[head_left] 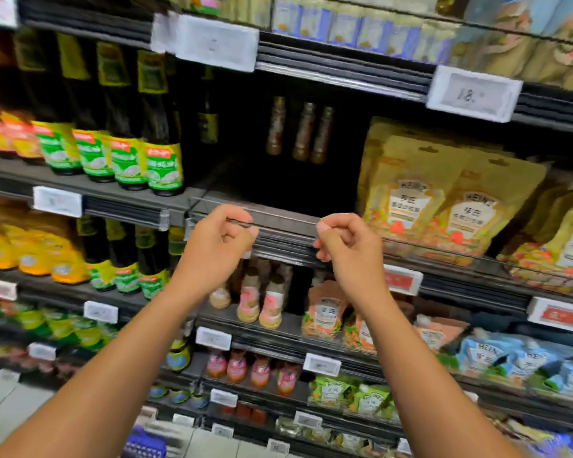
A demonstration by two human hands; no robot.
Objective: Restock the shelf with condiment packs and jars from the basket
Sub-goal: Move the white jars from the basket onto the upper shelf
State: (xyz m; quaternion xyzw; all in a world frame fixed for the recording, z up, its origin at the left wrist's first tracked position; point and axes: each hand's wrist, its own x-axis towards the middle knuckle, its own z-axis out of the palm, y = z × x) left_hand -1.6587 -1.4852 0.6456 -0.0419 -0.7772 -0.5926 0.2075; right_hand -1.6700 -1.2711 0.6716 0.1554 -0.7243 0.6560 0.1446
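Bare forearms [113, 365], bare hands [217, 241].

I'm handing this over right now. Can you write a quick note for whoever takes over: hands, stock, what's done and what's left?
Left hand: pinches the clear front rail of the middle shelf.
Right hand: pinches the same rail further right. Neither hand holds stock.
Stock: the bay behind the rail is mostly bare, with three brown bottles at the back. The yellow Heinz pouches stand in the next bay to the right. The purple item at the bottom edge may be the basket, but it is too blurred to tell.
Done: nothing visibly added here.
Left: fill this bay.
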